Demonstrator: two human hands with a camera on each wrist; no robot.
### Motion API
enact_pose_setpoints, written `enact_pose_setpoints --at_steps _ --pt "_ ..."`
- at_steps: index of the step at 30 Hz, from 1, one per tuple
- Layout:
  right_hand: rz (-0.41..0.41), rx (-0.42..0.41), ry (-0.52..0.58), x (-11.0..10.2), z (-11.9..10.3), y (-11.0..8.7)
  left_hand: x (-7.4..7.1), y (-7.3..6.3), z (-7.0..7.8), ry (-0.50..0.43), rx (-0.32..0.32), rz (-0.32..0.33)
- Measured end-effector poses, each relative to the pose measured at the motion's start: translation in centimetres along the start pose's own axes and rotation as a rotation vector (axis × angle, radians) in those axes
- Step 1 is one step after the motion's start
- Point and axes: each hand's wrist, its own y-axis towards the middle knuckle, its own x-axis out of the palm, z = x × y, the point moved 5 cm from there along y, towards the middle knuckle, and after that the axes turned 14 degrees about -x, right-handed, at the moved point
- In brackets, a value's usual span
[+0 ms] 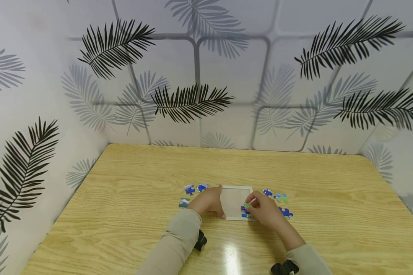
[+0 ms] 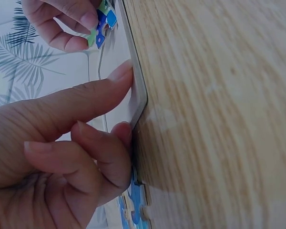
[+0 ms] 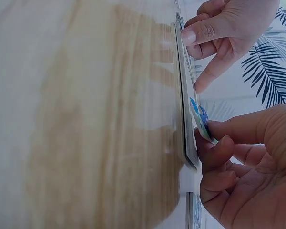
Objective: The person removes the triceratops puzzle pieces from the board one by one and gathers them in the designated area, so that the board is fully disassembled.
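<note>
A pale puzzle tray [image 1: 236,187] with a raised rim lies on the table. My left hand [image 1: 209,201] grips its left side, with the thumb [image 2: 121,71] on the near rim and the other fingers against the side. Over the tray's near right corner, my right hand [image 1: 267,211] pinches a blue and green jigsaw piece [image 3: 199,118] between thumb and fingertips. That piece tilts up from the tray in the right wrist view. Fingers partly hide it in the head view, so I cannot tell whether another piece lies under it.
Loose jigsaw pieces lie left of the tray, among them a blue one [image 1: 190,189] and a green and white one [image 1: 184,203]. More lie at its right, including a light green piece [image 1: 281,198] and a blue one [image 1: 285,212]. A leaf-patterned wall [image 1: 227,126] borders the wooden table [image 1: 130,179].
</note>
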Motion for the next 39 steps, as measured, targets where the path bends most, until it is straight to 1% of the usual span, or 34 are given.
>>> enact_pose_setpoints --at_steps 4,9,17,22,32,35,39 --pt "0.009 -0.011 0.023 -0.2 0.3 0.0 0.0 0.0 0.1 -0.005 -0.009 -0.014" --pt "0.010 -0.002 0.085 -0.9 1.0 0.0 -0.1 -0.2 0.1 0.007 0.015 -0.006" --pt "0.038 -0.002 0.158 -3.2 2.3 -0.6 -0.1 -0.5 0.0 0.017 0.022 -0.003" --pt "0.057 0.022 0.162 -5.0 3.7 -1.3 -0.2 -0.4 0.0 0.013 0.021 -0.008" --pt "0.071 0.083 0.165 -8.7 7.5 -2.8 -0.1 -0.4 0.1 -0.005 0.012 -0.035" --pt "0.081 0.101 0.146 -9.5 8.4 -3.2 -0.1 -0.4 0.2 -0.010 0.008 -0.034" --pt "0.087 0.122 0.118 -10.1 9.2 -3.6 -0.2 -0.5 0.2 -0.018 0.008 -0.033"
